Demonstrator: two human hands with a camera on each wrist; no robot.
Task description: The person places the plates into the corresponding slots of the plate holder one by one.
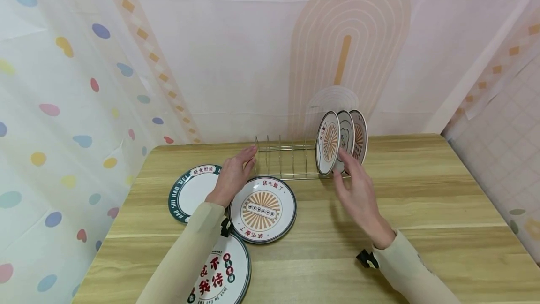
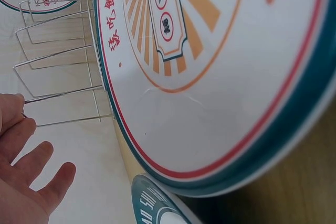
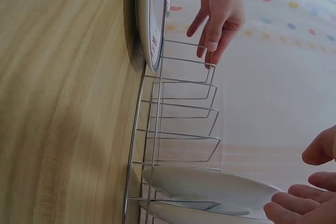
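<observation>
A wire dish rack (image 1: 287, 177) stands at the back of the table, with three patterned plates upright in its right end. The foremost of these plates (image 1: 328, 142) has an orange sunburst. My left hand (image 1: 233, 172) pinches the rack's left end wire between thumb and finger, as the left wrist view shows. Beside the upright plates is my right hand (image 1: 357, 191), fingers spread and fairly straight, close to their lower right side. Whether its fingertips touch a plate I cannot tell. In the right wrist view, the plates (image 3: 210, 184) lean in the rack near those fingers (image 3: 299, 203).
In front of the rack lies a stack of sunburst plates (image 1: 261, 210). A green-rimmed plate (image 1: 196, 191) is left of it, partly behind my left hand. Plates with red lettering (image 1: 228, 271) lie nearer, partly under my left sleeve. A patterned cloth (image 1: 236, 60) hangs behind the table.
</observation>
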